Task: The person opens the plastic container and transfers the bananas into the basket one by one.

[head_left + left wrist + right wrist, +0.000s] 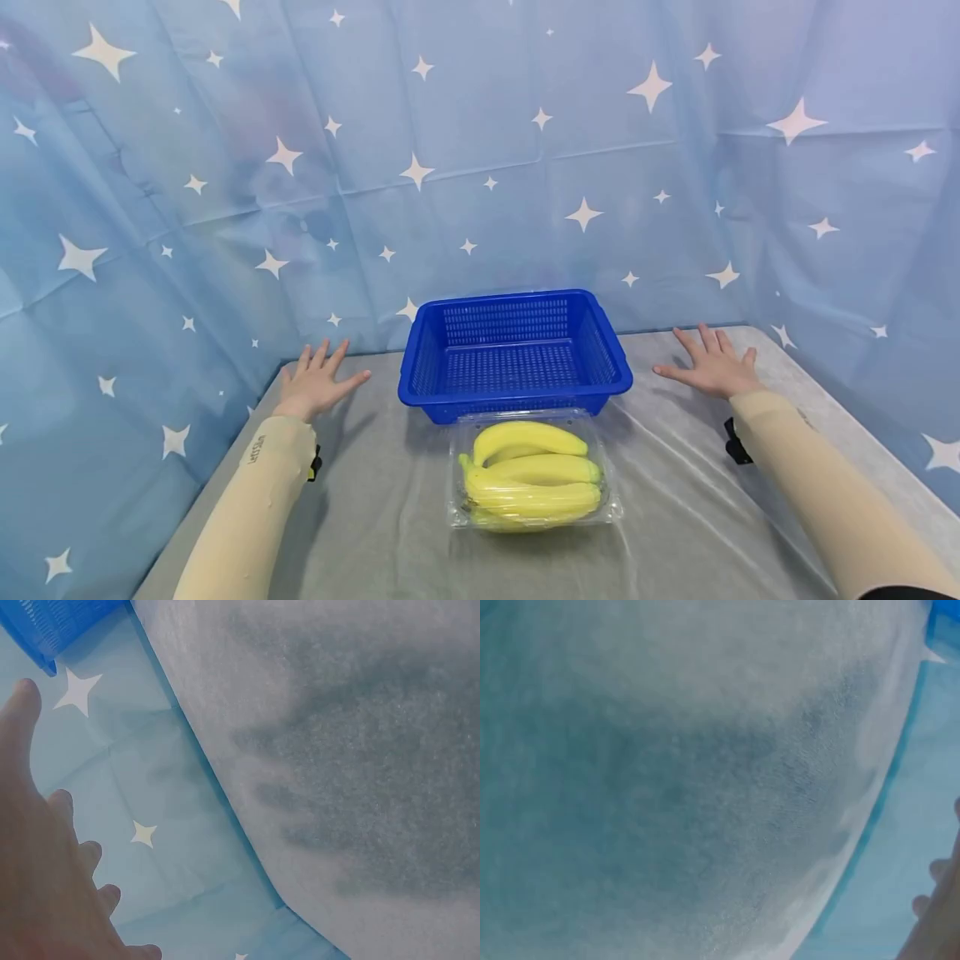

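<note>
In the head view, my left hand is held out with fingers spread, left of a blue plastic basket. My right hand spreads its fingers on the basket's other side. Neither hand holds anything. Directly in front of the basket lies a clear plastic box with several yellow bananas inside. The left wrist view shows the left hand with thumb and fingers apart and its shadow on the cloth. Only a sliver of the right hand appears in the right wrist view.
A grey cloth covers the table. Blue curtains with white stars hang behind it and along both sides. Long beige sleeves cover both forearms, and a dark strap sits at the right wrist.
</note>
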A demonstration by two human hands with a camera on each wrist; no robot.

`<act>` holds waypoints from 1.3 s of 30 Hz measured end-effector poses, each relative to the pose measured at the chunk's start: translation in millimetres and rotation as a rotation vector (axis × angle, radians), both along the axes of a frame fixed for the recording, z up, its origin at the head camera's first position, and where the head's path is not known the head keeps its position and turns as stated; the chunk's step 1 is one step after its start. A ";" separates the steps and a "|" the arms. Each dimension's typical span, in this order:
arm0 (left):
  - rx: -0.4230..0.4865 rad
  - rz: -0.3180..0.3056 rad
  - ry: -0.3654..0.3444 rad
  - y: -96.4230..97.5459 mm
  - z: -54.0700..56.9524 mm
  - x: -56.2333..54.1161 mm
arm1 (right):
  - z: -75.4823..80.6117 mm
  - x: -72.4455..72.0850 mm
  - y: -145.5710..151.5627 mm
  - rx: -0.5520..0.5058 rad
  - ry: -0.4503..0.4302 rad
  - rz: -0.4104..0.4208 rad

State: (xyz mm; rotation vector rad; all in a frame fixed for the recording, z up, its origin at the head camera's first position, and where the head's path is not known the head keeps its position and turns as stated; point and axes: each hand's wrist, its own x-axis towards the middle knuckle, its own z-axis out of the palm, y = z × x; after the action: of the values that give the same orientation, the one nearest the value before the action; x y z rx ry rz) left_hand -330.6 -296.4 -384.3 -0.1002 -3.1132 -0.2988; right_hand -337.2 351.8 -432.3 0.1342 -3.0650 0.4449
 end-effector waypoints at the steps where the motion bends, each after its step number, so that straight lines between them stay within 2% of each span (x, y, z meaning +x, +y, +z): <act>1: 0.006 0.000 0.001 -0.3 0.6 -0.1 | -0.6 -0.4 0.8 -0.004 0.004 -0.004; 8: 0.012 -0.005 -0.007 0.0 5.1 2.7 | 3.3 2.3 2.0 -0.005 -0.005 -0.020; 14: 0.032 -0.002 -0.012 1.1 4.7 7.5 | 7.4 4.6 0.4 0.004 -0.012 -0.019; 19: 0.033 0.004 -0.022 0.4 4.3 7.3 | 9.0 6.5 0.8 -0.012 -0.002 -0.022; 23: 0.035 0.006 -0.001 0.3 6.6 6.3 | 10.4 6.9 2.5 -0.017 0.014 -0.027; 29: 0.072 -0.018 0.039 -0.2 5.2 11.0 | 24.8 17.2 -5.1 -0.061 0.013 0.009; 34: 0.153 -0.052 0.081 3.5 8.4 21.9 | 32.0 22.6 -10.1 -0.073 0.027 0.042; 39: 0.309 -0.098 0.138 10.8 14.2 37.9 | 38.7 32.1 -21.1 -0.212 0.074 0.101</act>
State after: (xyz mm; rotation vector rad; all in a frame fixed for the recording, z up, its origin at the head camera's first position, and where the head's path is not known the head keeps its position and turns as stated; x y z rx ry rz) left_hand -292.7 -285.6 -370.1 -0.2574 -2.8887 -0.7359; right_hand -305.1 330.7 -393.6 0.2907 -2.9241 0.7485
